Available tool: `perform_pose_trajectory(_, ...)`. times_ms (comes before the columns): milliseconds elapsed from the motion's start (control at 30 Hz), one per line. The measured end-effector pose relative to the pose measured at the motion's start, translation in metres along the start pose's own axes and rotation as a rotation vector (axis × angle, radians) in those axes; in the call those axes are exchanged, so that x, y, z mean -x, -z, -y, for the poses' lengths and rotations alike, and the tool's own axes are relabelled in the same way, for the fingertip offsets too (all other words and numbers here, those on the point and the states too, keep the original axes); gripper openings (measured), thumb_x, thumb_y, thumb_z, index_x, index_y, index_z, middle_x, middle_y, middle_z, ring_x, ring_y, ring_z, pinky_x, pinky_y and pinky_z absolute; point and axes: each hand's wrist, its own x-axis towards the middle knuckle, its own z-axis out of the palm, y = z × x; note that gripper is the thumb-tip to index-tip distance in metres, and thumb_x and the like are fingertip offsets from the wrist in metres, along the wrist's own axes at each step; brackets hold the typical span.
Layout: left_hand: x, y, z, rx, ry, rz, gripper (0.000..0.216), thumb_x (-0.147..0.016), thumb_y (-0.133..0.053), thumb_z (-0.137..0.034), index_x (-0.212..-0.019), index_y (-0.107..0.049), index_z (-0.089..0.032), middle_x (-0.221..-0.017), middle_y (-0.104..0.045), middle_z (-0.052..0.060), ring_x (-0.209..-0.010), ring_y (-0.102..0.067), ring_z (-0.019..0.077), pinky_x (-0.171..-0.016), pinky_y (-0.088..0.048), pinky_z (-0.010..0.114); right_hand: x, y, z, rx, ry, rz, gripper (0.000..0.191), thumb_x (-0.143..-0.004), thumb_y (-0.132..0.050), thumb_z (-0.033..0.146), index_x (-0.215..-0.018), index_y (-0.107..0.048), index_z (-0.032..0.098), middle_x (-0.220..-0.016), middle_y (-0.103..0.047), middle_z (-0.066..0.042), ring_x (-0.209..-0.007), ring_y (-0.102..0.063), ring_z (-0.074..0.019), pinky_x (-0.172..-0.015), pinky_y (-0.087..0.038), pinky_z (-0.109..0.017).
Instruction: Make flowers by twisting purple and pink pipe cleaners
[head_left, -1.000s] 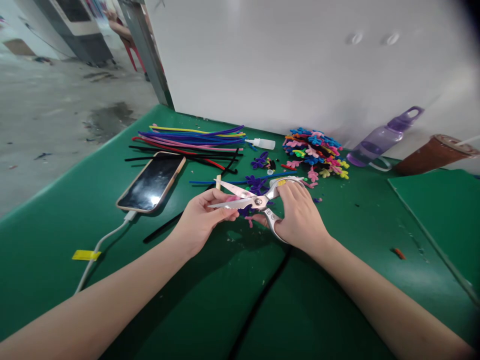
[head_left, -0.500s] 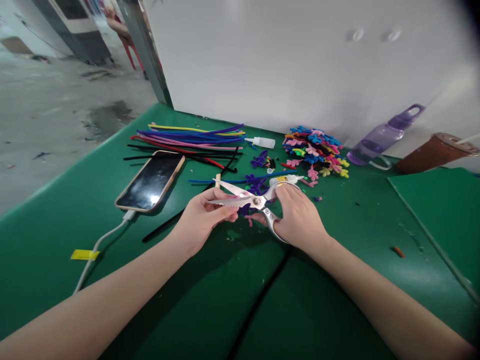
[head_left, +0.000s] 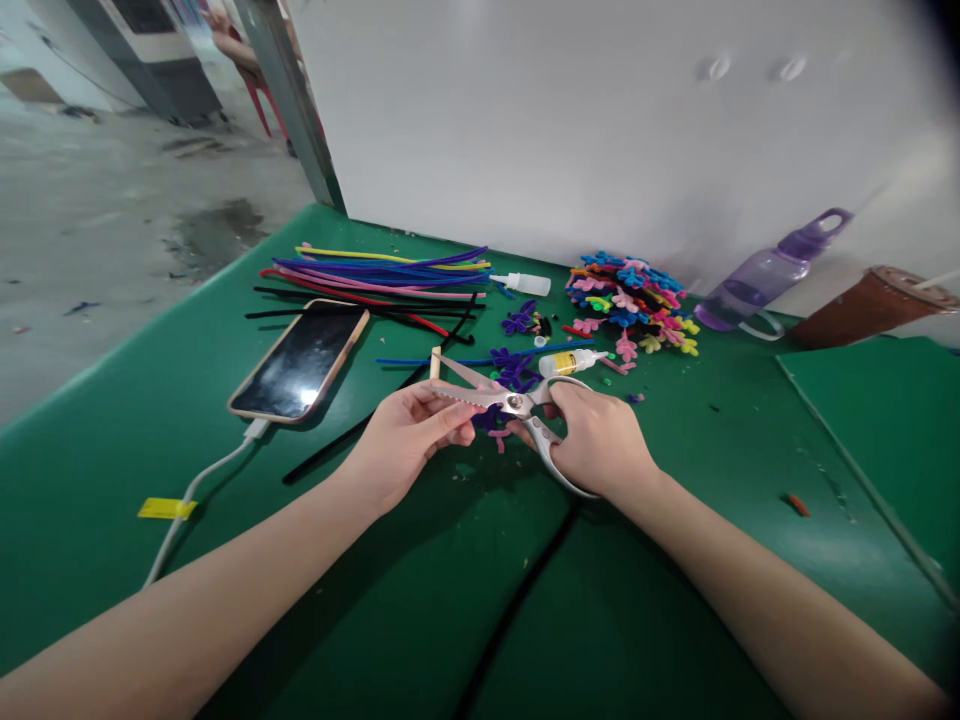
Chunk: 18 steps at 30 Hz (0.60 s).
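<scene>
My right hand (head_left: 600, 440) grips the handles of steel scissors (head_left: 510, 402), whose serrated blades point left and are nearly closed. My left hand (head_left: 409, 435) is pinched just under the blades, its fingertips on a small pink and purple piece that I cannot make out well. Purple pipe-cleaner flowers (head_left: 514, 368) lie on the green table (head_left: 420, 600) just behind the scissors. A small glue bottle (head_left: 571, 362) with a yellow label lies beside them.
A phone (head_left: 300, 362) on a white charging cable lies at the left. Long pipe cleaners (head_left: 382, 275) and a white bottle (head_left: 525, 285) sit farther back. A pile of coloured flowers (head_left: 630, 300), a purple water bottle (head_left: 765, 275) and a brown cup (head_left: 870, 305) stand by the white wall.
The scissor blades have closed from wide apart to nearly shut. My right hand drew slightly toward me, uncovering the glue bottle behind it.
</scene>
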Motion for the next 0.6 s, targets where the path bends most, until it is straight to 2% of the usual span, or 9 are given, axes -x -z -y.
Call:
perform_pose_trajectory(233, -0.0003, -0.0006, 0.001, 0.036, -0.004, 0.025, 0.011, -0.071, -0.07, -0.023, -0.079, -0.068, -0.015, -0.07, -0.064, 0.001, -0.057, -0.054, 0.0067, -0.057, -0.046, 0.02, 0.0005, -0.0009, -0.0011, -0.004, 0.004, -0.021, 0.016, -0.07, -0.056, 0.034, -0.072, -0.052, 0.019, -0.064, -0.059, -0.001, -0.055, -0.053, -0.0142, -0.048, -0.026, -0.025)
perform_pose_trajectory(400, -0.0002, -0.001, 0.0012, 0.035, 0.014, 0.022, 0.01, -0.073, -0.069, -0.024, -0.079, -0.067, -0.015, -0.066, -0.064, 0.0, -0.056, -0.054, 0.0069, -0.057, -0.046, 0.019, 0.0012, -0.0023, -0.0015, 0.008, -0.011, -0.018, 0.023, -0.073, -0.054, 0.04, -0.067, -0.049, 0.019, -0.061, -0.058, 0.0, -0.053, -0.051, -0.0134, -0.047, -0.023, -0.025)
perform_pose_trajectory(600, -0.0012, 0.0016, 0.004, -0.001, 0.0, 0.03, 0.012, -0.075, -0.067, -0.025, -0.082, -0.067, -0.015, -0.063, -0.063, 0.0, -0.056, -0.055, 0.0077, -0.057, -0.046, 0.019, 0.0, 0.0014, 0.0006, -0.003, -0.008, -0.034, 0.034, -0.074, -0.054, 0.051, -0.067, -0.048, 0.019, -0.06, -0.055, -0.001, -0.053, -0.051, -0.0136, -0.047, -0.025, -0.026)
